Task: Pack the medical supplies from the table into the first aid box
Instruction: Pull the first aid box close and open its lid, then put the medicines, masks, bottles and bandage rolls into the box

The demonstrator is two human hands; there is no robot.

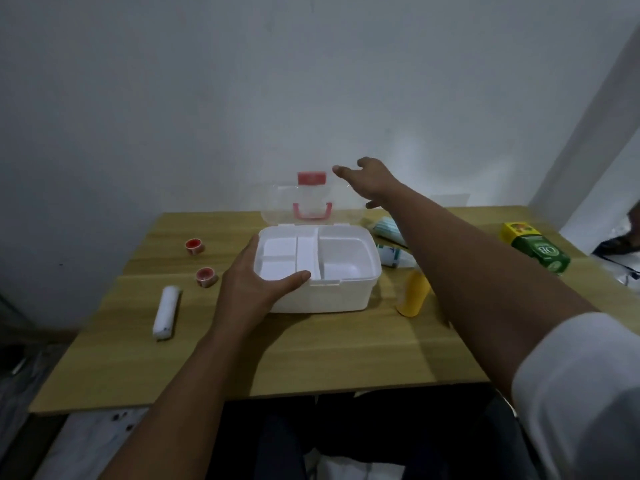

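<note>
Head view | first aid box (346, 292) found open on table (311, 355), clear lid (280, 199) raised | front-left corner clasped by left hand (249, 289), thumb laid on rim | right hand (375, 181) held spread beyond that grip, by lid's edge, nothing held | bandage roll (167, 313) noted left of grip, yellow bottle (415, 292) right.

This is a plain indoor room, closer to a home or small office corner than a clinic, though which of the two cannot be told. A pale wood-grain laminate tabletop (311, 358) stands against a plain whitish painted wall (207, 98) in dim light. Only small, household-type supplies lie on it: a small white plastic first aid box with a clear hinged lid (325, 296), a rolled white bandage (167, 313), two small red-rimmed tape rolls (193, 244) (206, 275), and a green and yellow cardboard carton (540, 251).
</note>
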